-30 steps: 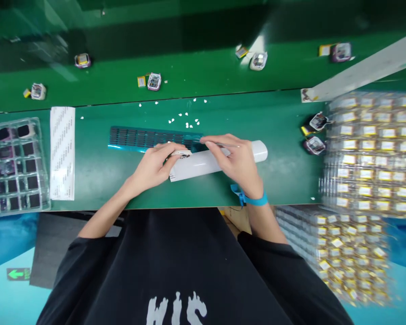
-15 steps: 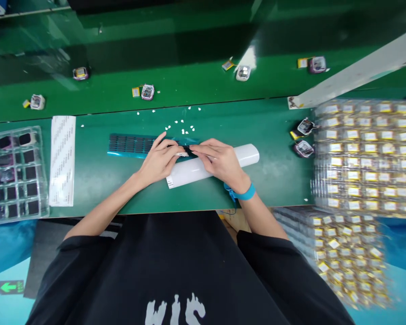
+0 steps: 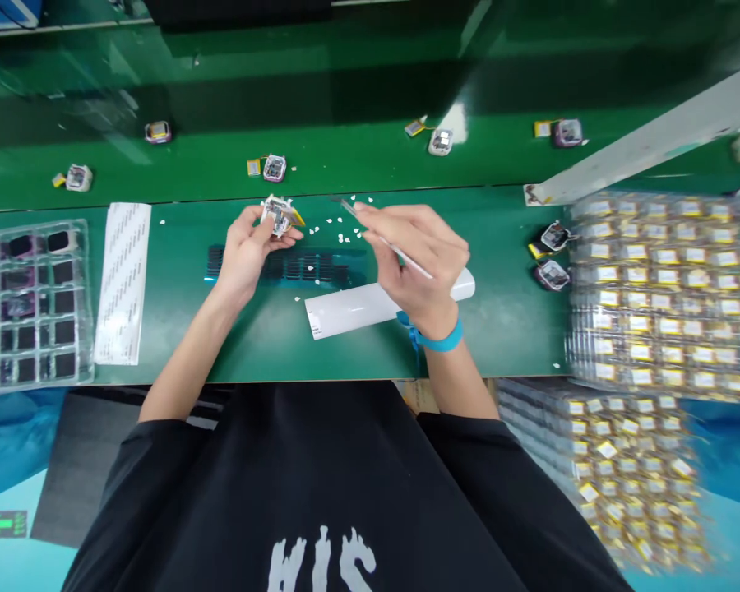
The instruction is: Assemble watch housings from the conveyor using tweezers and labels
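Note:
Between the fingers of my left hand (image 3: 243, 251) is a small white open watch case (image 3: 275, 215), its circuit board facing up and a yellow battery (image 3: 296, 217) at its right side. My right hand (image 3: 420, 251) grips thin metal tweezers (image 3: 350, 209), pointing up and left. A small dark piece shows at their tip, too small to name. Below the hands lies a blue-backed sheet of black strips (image 3: 308, 267), partly covered by my left hand. Small white bits (image 3: 330, 220) are scattered above and on that sheet.
A rolled white sheet (image 3: 351, 311) lies under my right hand. At left are a printed white strip (image 3: 122, 284) and a clear tray of dark-screened parts (image 3: 62, 316). Stacked trays of batteries (image 3: 663, 288) stand at right. Several open cases (image 3: 275, 168) sit along the green ledge.
My hands have moved apart from over the black strips. The left has gone up and left, now showing the watch case. The right has lifted with the tweezers, whose tip points away.

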`<action>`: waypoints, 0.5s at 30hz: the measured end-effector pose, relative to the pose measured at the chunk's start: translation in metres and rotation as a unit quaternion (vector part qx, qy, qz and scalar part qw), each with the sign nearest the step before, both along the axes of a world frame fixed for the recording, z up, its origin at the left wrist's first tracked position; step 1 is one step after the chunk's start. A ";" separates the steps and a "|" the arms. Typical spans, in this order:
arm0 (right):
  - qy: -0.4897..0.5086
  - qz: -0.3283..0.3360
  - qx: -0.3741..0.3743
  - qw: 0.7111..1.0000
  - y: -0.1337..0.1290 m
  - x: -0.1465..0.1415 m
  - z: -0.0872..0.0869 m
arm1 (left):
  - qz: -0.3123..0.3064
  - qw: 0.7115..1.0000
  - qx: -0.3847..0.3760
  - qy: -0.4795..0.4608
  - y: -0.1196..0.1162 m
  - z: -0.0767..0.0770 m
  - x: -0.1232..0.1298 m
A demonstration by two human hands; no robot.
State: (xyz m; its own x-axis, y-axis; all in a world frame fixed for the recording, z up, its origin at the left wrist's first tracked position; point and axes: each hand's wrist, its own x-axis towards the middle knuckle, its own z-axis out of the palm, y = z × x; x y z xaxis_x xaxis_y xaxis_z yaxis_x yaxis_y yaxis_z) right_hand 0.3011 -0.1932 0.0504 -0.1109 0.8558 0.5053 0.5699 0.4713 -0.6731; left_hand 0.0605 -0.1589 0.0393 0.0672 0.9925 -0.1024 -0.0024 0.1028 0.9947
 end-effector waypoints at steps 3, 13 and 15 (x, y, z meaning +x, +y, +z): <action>-0.024 0.014 0.032 0.999 0.002 -0.013 -0.012 | -0.026 0.989 -0.116 -0.087 0.006 -0.006 -0.004; -0.053 0.052 0.196 0.978 -0.004 -0.016 -0.029 | -0.059 0.975 -0.149 -0.156 -0.010 -0.001 0.006; -0.060 0.061 0.191 0.978 -0.006 -0.015 -0.028 | -0.037 0.979 -0.133 -0.148 -0.010 -0.003 0.005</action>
State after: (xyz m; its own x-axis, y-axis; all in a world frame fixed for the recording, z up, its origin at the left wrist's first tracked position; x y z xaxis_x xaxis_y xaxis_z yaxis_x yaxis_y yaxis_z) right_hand 0.2862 -0.1988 0.0224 -0.2784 0.5833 0.7630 0.5576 0.7450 -0.3661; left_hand 0.0659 -0.1689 0.0359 0.2038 0.9244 -0.3224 -0.2698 0.3696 0.8892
